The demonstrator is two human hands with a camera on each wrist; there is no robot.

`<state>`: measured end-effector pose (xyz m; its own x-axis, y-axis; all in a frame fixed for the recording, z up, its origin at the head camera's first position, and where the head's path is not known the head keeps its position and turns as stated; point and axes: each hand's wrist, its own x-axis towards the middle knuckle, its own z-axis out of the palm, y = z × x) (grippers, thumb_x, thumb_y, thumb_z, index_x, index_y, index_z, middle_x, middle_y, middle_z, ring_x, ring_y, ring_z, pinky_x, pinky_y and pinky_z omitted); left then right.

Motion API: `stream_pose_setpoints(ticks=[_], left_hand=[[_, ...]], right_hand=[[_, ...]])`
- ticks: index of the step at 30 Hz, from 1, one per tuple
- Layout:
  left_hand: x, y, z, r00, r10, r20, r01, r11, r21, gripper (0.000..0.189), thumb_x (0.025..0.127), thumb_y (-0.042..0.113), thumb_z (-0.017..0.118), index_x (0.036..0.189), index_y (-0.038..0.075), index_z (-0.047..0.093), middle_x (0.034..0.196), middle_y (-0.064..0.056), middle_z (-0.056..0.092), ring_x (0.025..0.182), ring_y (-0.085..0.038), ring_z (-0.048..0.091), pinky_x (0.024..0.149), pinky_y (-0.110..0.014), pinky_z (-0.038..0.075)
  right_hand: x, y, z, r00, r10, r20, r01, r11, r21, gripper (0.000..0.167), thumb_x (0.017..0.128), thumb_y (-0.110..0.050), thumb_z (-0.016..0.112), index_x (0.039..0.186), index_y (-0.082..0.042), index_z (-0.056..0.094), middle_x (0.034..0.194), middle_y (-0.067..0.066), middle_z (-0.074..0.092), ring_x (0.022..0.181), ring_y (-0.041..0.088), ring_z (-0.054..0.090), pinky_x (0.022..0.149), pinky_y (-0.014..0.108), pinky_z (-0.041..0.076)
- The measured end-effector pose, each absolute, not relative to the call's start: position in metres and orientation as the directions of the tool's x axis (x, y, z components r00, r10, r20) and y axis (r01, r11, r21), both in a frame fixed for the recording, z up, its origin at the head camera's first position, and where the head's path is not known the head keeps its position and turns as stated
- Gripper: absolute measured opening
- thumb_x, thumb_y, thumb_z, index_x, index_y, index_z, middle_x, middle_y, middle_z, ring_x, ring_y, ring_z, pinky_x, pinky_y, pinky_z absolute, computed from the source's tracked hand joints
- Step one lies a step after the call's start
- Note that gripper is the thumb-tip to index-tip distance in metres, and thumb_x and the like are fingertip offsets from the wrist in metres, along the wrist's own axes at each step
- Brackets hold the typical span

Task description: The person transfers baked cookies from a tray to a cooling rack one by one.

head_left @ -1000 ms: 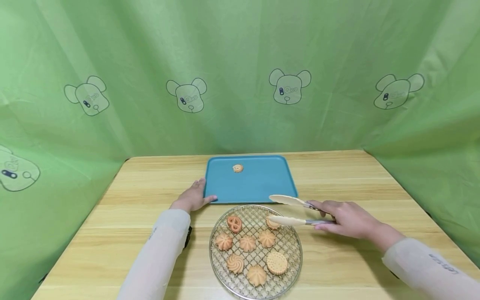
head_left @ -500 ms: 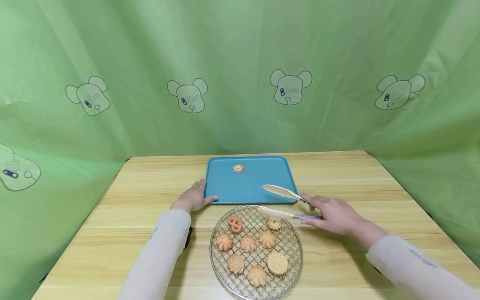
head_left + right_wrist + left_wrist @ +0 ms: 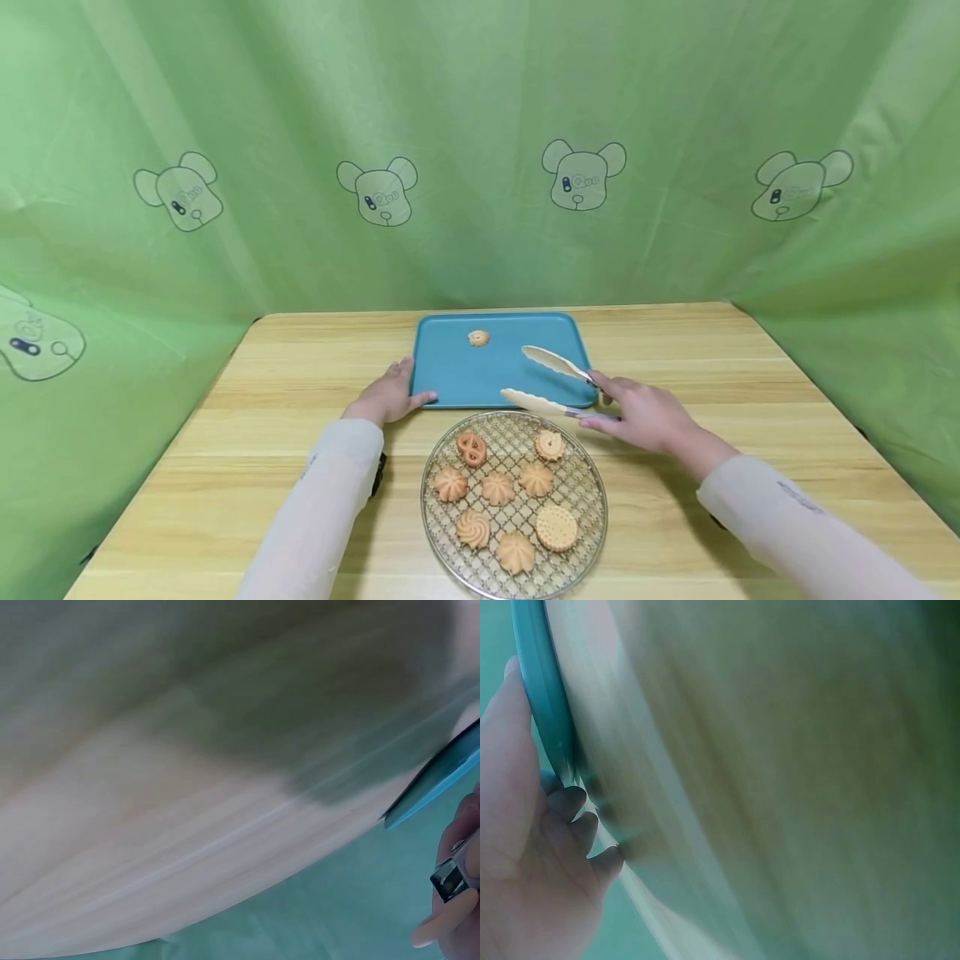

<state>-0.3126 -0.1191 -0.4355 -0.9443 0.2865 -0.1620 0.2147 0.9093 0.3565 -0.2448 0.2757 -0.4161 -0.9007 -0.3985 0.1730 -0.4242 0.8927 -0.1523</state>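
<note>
My left hand (image 3: 390,393) holds the near left corner of a blue tray (image 3: 457,371), thumb over the rim and fingers along the outer side. In the left wrist view the thumb overlaps the tray's rim (image 3: 544,682). My right hand (image 3: 645,412) grips metal-handled tongs with pale tips (image 3: 534,402). Those tongs are spread apart over the tray's right front part, nothing between the tips. One ring-shaped cookie (image 3: 477,337) lies on the tray's far left. In front stands a round wire rack (image 3: 513,429) bearing several cookies, among them a pretzel-shaped cookie (image 3: 472,448) and a ring-shaped cookie (image 3: 549,445).
A wooden table (image 3: 300,350) lies under the tray and rack. Green curtains (image 3: 480,250) with bear-head outlines hang behind and at both sides. The rack sits just in front of the tray's near edge.
My right hand has carried the spread tongs left and away from me, off the rack's far right and over the tray. The left hand, tray and cookies have stayed put.
</note>
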Motion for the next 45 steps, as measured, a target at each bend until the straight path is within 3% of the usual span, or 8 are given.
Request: stream_pose_setpoints(ticks=[8, 15, 23, 29, 36, 45], left_hand=[[-0.312, -0.119, -0.435, -0.944, 0.293, -0.151, 0.222, 0.904, 0.366, 0.091, 0.093, 0.054, 0.051, 0.15, -0.003, 0.01, 0.156, -0.018, 0.013, 0.142, -0.034, 0.012, 0.114, -0.046, 0.016], [-0.311, -0.119, -0.435, -0.944, 0.295, -0.146, 0.224, 0.901, 0.373, 0.091, 0.093, 0.054, 0.051, 0.15, -0.003, 0.01, 0.155, -0.02, 0.014, 0.142, -0.035, 0.013, 0.114, -0.047, 0.016], [-0.311, -0.119, -0.434, -0.944, 0.296, -0.145, 0.225, 0.901, 0.371, 0.091, 0.092, 0.054, 0.051, 0.15, -0.003, 0.01, 0.156, -0.018, 0.013, 0.142, -0.035, 0.012, 0.114, -0.047, 0.016], [-0.313, -0.119, -0.435, -0.943, 0.298, -0.146, 0.229, 0.903, 0.364, 0.092, 0.092, 0.055, 0.05, 0.151, -0.002, 0.01, 0.156, -0.017, 0.013, 0.142, -0.035, 0.013, 0.114, -0.047, 0.016], [-0.312, -0.12, -0.436, -0.944, 0.293, -0.149, 0.224, 0.905, 0.362, 0.091, 0.092, 0.055, 0.051, 0.151, -0.002, 0.01, 0.156, -0.018, 0.014, 0.142, -0.034, 0.013, 0.114, -0.047, 0.017], [-0.313, -0.119, -0.435, -0.944, 0.286, -0.166, 0.212, 0.909, 0.359, 0.092, 0.092, 0.057, 0.049, 0.151, 0.0, 0.009, 0.156, -0.017, 0.012, 0.142, -0.033, 0.011, 0.114, -0.046, 0.016]], right_hand=[[-0.264, 0.259, -0.415, -0.928, -0.348, 0.131, -0.368, 0.912, -0.18, 0.094, 0.08, -0.069, 0.058, 0.146, -0.005, 0.036, 0.092, 0.005, 0.062, 0.073, 0.02, 0.058, 0.059, 0.04, 0.052], [-0.279, 0.242, -0.407, -0.95, -0.299, 0.085, -0.311, 0.923, -0.228, 0.096, 0.081, -0.068, 0.058, 0.148, -0.005, 0.031, 0.089, 0.006, 0.061, 0.076, 0.022, 0.058, 0.063, 0.043, 0.052], [-0.294, 0.23, -0.407, -0.966, -0.259, 0.026, -0.258, 0.941, -0.219, 0.098, 0.082, -0.07, 0.054, 0.149, -0.004, 0.028, 0.124, 0.028, 0.056, 0.106, 0.043, 0.057, 0.074, 0.055, 0.052], [-0.302, 0.222, -0.406, -0.979, -0.202, -0.035, -0.189, 0.955, -0.23, 0.103, 0.08, -0.075, 0.051, 0.15, -0.004, 0.025, 0.128, 0.029, 0.053, 0.105, 0.042, 0.057, 0.066, 0.048, 0.054], [-0.309, 0.212, -0.407, -0.983, -0.168, -0.071, -0.147, 0.959, -0.241, 0.107, 0.078, -0.08, 0.046, 0.15, -0.004, 0.025, 0.13, 0.028, 0.052, 0.106, 0.042, 0.057, 0.07, 0.049, 0.053], [-0.318, 0.198, -0.403, -0.987, -0.12, -0.108, -0.092, 0.967, -0.24, 0.106, 0.079, -0.078, 0.046, 0.15, -0.002, 0.026, 0.134, 0.026, 0.05, 0.091, 0.031, 0.06, 0.053, 0.034, 0.048]])
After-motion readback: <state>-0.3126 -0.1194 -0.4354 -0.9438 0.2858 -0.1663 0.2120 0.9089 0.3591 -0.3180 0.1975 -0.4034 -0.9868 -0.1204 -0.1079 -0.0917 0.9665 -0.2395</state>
